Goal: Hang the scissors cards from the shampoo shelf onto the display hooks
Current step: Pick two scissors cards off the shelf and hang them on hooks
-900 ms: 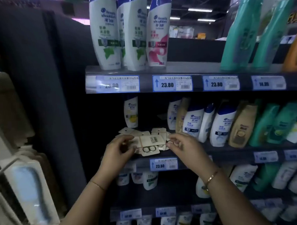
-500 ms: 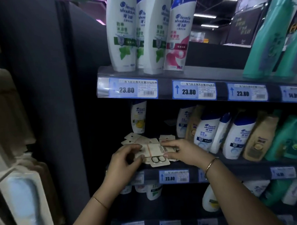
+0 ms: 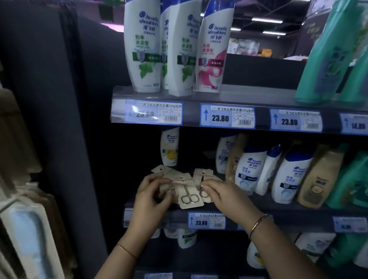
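Shelf edges hem the work on every side: the upper shelf (image 3: 250, 95) with its blue price tags (image 3: 227, 118) runs across the middle of the frame just above the hands, and the middle shelf (image 3: 296, 210) carries the goods at centre. Open room lies at the left end of that middle shelf, a dark gap between the side panel (image 3: 53, 123) at left of frame and the row of small shampoo bottles (image 3: 250, 170) to the right, with one lone yellow-label bottle (image 3: 169, 147) standing at the back. The scissors cards (image 3: 187, 188) lie fanned in a loose pile in this gap, at the shelf's front lip, the front card showing small silver scissors with the loops toward the camera. The left hand (image 3: 154, 200) comes up from the lower centre, wrist bent, fingers curled onto the left side of the pile; its grip is pressed on the cards, thumb on top. The right hand (image 3: 224, 195) reaches in from the lower right, palm down, fingertips pinching the right edge of the pile beside the bottles. A thin bangle (image 3: 258, 222) circles the right wrist. Tall shampoo bottles (image 3: 143, 42) stand on the upper shelf at top centre, and a display rack (image 3: 26, 238) with carded goods fills the lower left of the frame, well apart from the hands.
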Action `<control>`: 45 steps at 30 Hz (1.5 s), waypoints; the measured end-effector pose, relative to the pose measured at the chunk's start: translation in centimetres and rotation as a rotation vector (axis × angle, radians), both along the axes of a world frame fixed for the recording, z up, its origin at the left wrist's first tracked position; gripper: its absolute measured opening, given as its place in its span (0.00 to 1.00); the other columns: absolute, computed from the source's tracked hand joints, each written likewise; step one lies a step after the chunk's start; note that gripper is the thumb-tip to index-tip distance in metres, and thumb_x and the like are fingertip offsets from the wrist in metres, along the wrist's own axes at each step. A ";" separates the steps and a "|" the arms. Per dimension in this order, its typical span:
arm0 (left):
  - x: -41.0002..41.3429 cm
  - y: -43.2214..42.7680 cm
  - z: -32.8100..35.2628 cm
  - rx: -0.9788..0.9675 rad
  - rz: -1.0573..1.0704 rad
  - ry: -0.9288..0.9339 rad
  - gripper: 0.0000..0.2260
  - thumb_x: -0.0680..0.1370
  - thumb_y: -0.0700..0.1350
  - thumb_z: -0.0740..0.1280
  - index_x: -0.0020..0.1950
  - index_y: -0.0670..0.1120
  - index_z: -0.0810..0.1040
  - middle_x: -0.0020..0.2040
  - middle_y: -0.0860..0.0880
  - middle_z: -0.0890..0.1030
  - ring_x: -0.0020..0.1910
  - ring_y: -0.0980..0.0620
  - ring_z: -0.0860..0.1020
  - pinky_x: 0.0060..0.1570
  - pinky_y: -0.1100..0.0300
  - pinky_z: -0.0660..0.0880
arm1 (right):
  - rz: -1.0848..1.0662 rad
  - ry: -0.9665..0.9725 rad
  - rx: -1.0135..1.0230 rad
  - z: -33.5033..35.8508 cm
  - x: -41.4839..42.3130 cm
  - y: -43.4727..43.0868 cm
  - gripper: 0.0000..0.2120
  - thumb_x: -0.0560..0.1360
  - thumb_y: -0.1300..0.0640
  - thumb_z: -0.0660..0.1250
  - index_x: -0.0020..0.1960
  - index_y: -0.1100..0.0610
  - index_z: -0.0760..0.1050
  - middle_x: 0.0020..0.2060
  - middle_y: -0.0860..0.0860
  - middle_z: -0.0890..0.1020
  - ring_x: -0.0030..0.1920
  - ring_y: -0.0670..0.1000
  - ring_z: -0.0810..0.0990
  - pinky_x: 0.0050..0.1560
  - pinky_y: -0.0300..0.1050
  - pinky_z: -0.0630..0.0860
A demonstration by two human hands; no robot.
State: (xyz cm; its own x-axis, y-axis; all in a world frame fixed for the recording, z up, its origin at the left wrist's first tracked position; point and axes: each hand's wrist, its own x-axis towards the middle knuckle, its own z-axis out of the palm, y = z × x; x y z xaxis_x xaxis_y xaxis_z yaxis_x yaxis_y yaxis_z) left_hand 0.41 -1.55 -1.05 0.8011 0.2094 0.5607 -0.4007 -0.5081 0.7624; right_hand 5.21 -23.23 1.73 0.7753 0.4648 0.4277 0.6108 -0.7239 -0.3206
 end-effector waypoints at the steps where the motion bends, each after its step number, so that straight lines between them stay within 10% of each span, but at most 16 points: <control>1: -0.1 -0.2 0.0 -0.006 0.010 0.000 0.10 0.71 0.37 0.74 0.50 0.47 0.81 0.56 0.51 0.75 0.57 0.62 0.74 0.53 0.78 0.67 | -0.028 -0.063 -0.005 0.0 0.0 -0.1 0.12 0.80 0.52 0.58 0.53 0.55 0.78 0.38 0.55 0.84 0.38 0.55 0.81 0.37 0.51 0.77; 9: -0.2 -2.7 -0.2 0.168 0.191 0.099 0.10 0.71 0.51 0.74 0.48 0.48 0.80 0.44 0.53 0.78 0.46 0.51 0.76 0.51 0.51 0.73 | -0.139 -0.193 0.214 -0.2 -1.7 -1.5 0.10 0.79 0.57 0.61 0.48 0.58 0.80 0.28 0.51 0.80 0.28 0.51 0.77 0.27 0.46 0.72; 15: 0.2 -3.9 -1.1 0.312 0.287 0.176 0.21 0.68 0.68 0.64 0.50 0.54 0.78 0.41 0.58 0.75 0.49 0.52 0.72 0.47 0.57 0.57 | -0.162 -0.160 0.384 -0.7 -3.6 -3.4 0.08 0.79 0.57 0.61 0.49 0.53 0.79 0.32 0.47 0.81 0.32 0.46 0.79 0.30 0.44 0.76; 24: 0.4 -3.9 -1.2 0.277 0.305 0.168 0.19 0.69 0.64 0.69 0.53 0.55 0.78 0.35 0.58 0.74 0.43 0.55 0.72 0.46 0.60 0.53 | -0.146 -0.125 0.494 -1.1 -4.7 -4.1 0.09 0.78 0.58 0.61 0.49 0.57 0.80 0.32 0.36 0.76 0.36 0.35 0.78 0.32 0.24 0.68; 35: 0.3 -3.9 -1.3 0.243 0.200 0.165 0.18 0.72 0.57 0.71 0.59 0.53 0.78 0.37 0.60 0.72 0.44 0.58 0.69 0.47 0.63 0.52 | -0.212 -0.084 0.584 -2.7 -4.2 -3.8 0.07 0.78 0.58 0.62 0.48 0.53 0.80 0.34 0.45 0.83 0.36 0.43 0.82 0.33 0.40 0.78; 40: -0.7 -3.9 -0.6 -0.050 0.044 0.188 0.03 0.74 0.50 0.71 0.46 0.53 0.80 0.36 0.56 0.83 0.38 0.58 0.80 0.43 0.59 0.75 | -0.106 0.269 0.935 -2.9 -5.1 -3.2 0.11 0.78 0.62 0.62 0.46 0.48 0.79 0.46 0.50 0.86 0.43 0.50 0.86 0.40 0.46 0.84; 45: -3.0 -3.6 0.2 -0.175 -0.004 0.134 0.04 0.74 0.45 0.72 0.44 0.54 0.79 0.37 0.53 0.84 0.36 0.59 0.82 0.33 0.68 0.76 | 0.023 0.519 1.165 -2.8 -6.6 -2.3 0.07 0.77 0.66 0.64 0.53 0.60 0.77 0.47 0.53 0.87 0.47 0.54 0.86 0.41 0.45 0.83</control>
State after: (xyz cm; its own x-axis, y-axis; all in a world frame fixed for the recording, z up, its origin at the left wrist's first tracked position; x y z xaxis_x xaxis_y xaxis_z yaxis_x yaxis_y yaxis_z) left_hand -2.61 -5.13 -0.86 0.8672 0.2910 0.4042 -0.2914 -0.3616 0.8856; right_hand -1.42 -25.54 -1.10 0.9700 0.0363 0.2403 0.2321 0.1542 -0.9604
